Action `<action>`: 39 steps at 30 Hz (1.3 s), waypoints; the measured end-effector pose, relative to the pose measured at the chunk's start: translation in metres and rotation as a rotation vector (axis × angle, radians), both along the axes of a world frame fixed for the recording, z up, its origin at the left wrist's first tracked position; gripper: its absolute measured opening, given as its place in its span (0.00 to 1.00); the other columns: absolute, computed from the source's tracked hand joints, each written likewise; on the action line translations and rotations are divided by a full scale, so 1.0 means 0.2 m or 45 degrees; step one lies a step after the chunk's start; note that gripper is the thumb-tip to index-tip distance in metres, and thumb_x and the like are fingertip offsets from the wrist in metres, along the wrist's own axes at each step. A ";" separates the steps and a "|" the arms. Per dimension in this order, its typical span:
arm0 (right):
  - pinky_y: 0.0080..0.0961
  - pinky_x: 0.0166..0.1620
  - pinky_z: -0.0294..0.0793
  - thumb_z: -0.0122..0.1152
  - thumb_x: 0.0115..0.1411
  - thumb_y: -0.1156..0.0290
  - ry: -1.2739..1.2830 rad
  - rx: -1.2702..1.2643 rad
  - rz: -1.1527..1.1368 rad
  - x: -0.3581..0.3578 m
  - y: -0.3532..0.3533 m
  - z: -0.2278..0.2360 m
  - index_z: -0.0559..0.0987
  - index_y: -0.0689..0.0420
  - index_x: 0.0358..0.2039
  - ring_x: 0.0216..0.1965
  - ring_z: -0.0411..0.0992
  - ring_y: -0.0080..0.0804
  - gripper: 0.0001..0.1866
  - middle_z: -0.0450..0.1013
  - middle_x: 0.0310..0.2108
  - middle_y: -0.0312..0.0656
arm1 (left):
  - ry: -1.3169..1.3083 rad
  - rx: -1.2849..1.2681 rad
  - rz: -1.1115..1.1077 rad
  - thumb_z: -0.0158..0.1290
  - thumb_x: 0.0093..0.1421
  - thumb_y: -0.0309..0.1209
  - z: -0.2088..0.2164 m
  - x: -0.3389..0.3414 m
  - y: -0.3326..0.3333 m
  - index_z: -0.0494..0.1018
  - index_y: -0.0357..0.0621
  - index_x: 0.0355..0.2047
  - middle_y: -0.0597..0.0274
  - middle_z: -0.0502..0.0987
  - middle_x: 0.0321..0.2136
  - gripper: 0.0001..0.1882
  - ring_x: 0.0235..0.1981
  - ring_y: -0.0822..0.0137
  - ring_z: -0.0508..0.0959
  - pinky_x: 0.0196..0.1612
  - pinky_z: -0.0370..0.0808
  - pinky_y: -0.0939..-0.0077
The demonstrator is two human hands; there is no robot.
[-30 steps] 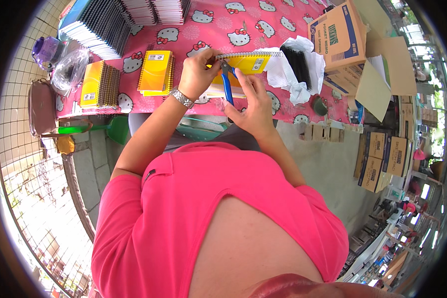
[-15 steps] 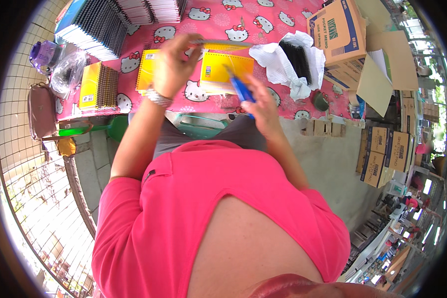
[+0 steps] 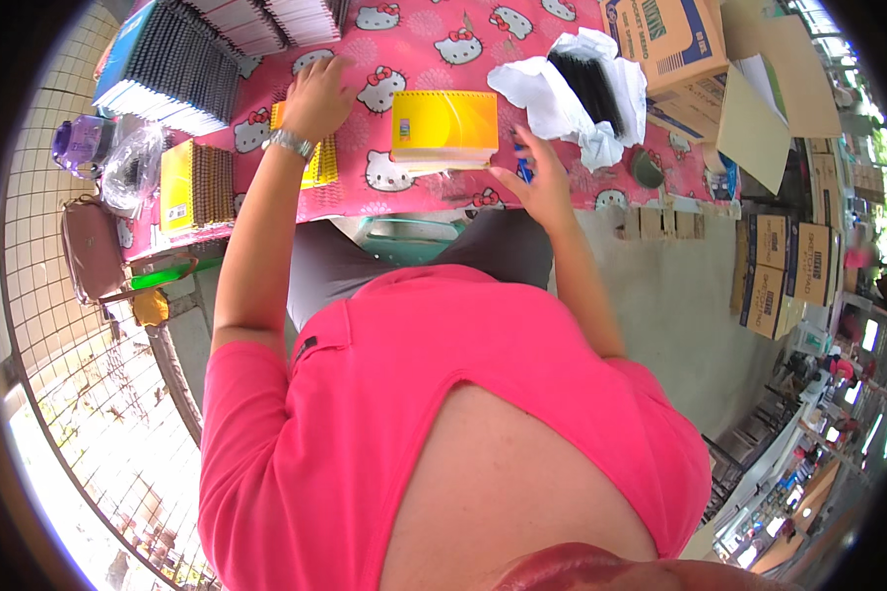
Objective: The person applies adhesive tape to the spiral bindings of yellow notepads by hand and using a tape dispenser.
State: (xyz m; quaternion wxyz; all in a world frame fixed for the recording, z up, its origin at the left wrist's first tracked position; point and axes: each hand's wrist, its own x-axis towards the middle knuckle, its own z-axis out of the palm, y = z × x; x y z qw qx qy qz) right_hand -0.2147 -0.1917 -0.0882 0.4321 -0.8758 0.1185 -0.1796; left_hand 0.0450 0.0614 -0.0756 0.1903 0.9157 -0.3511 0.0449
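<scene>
My left hand [image 3: 317,101], with a watch at the wrist, lies over a stack of yellow spiral notebooks [image 3: 321,165], hiding most of it. Its fingers are stretched out past the stack's far side. In front of me sits another small pile of yellow spiral notebooks [image 3: 445,123], wire edge on the far side. My right hand [image 3: 544,179] is just right of this pile, its thumb near the pile's lower right corner. Between its curled fingers shows the blue handle of pliers [image 3: 525,164]; the jaws are hidden.
A yellow notebook stack [image 3: 195,185] and tall blue notebook stacks [image 3: 163,74] stand at left. Black wire spirals [image 3: 586,94] lie in white paper [image 3: 522,81] at right, before an open carton [image 3: 665,49]. A dark green object [image 3: 647,167] lies near the table edge.
My left hand has moved left from the middle pile onto the left stack. The spiral notebook behind the middle pile is gone from there. My right hand has drawn right with the pliers.
</scene>
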 end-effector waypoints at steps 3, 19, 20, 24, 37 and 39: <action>0.29 0.46 0.77 0.72 0.51 0.69 0.070 0.118 0.195 0.11 -0.03 0.03 0.69 0.58 0.59 0.42 0.76 0.33 0.35 0.75 0.46 0.47 | 0.592 -0.205 -0.384 0.49 0.62 0.43 0.12 0.01 -0.28 0.74 0.42 0.50 0.54 0.77 0.48 0.22 0.50 0.57 0.75 0.54 0.70 0.65; 0.26 0.42 0.78 0.68 0.51 0.78 0.199 0.156 0.390 0.21 -0.10 0.05 0.63 0.58 0.64 0.37 0.78 0.31 0.39 0.74 0.41 0.46 | 1.497 0.179 -0.512 0.52 0.56 0.44 0.09 0.06 -0.52 0.78 0.44 0.40 0.62 0.80 0.33 0.19 0.32 0.70 0.79 0.37 0.75 0.72; 0.25 0.41 0.78 0.68 0.51 0.79 0.188 0.136 0.413 0.21 -0.09 0.05 0.62 0.59 0.64 0.36 0.78 0.31 0.39 0.73 0.40 0.45 | 1.511 0.176 -0.503 0.52 0.56 0.44 0.09 0.06 -0.52 0.78 0.44 0.39 0.62 0.79 0.33 0.18 0.32 0.70 0.79 0.37 0.75 0.72; 0.26 0.40 0.78 0.67 0.51 0.78 0.184 0.170 0.368 0.22 -0.10 0.02 0.62 0.53 0.64 0.38 0.79 0.32 0.39 0.76 0.41 0.49 | 1.650 0.154 -0.479 0.53 0.54 0.42 0.08 0.08 -0.53 0.77 0.45 0.36 0.63 0.79 0.32 0.16 0.32 0.70 0.78 0.37 0.75 0.72; 0.26 0.40 0.78 0.67 0.55 0.77 0.039 0.093 -0.010 0.20 -0.02 -0.11 0.58 0.55 0.67 0.36 0.75 0.26 0.40 0.72 0.44 0.46 | 1.804 -0.572 -0.110 0.58 0.53 0.38 0.02 0.06 -0.39 0.69 0.37 0.54 0.58 0.77 0.45 0.30 0.42 0.66 0.79 0.46 0.74 0.72; 0.28 0.42 0.78 0.67 0.57 0.72 -0.027 0.292 -0.067 0.19 0.01 -0.07 0.54 0.55 0.67 0.38 0.74 0.29 0.42 0.71 0.45 0.47 | 1.770 -0.815 0.047 0.58 0.55 0.37 0.08 0.03 -0.34 0.68 0.36 0.55 0.57 0.77 0.46 0.29 0.43 0.66 0.78 0.49 0.73 0.73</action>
